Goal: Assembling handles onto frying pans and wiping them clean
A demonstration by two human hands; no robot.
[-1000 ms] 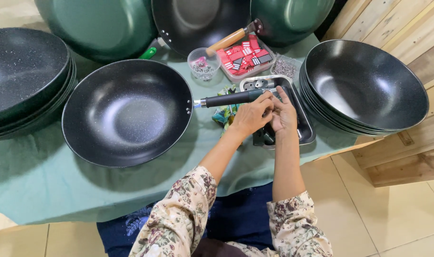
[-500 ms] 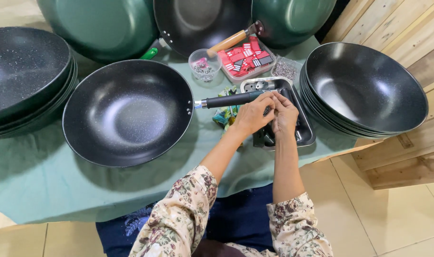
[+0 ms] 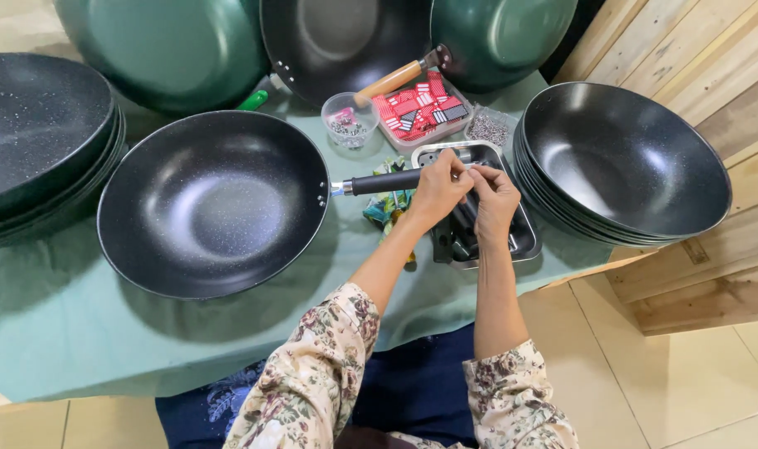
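Both hands, left hand and right hand, pinch the black handle end of the wok; a slip may drop small parts into the metal tray.

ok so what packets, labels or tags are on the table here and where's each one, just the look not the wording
Red, white and black small tags: piled in a clear shallow tray behind the hands, beside the wooden handle.
Green and yellow crumpled wrapper: on the green cloth under the black pan handle, left of the metal tray.
Clear plastic bag of small metal parts: right of the tag tray.
No screens or signs.
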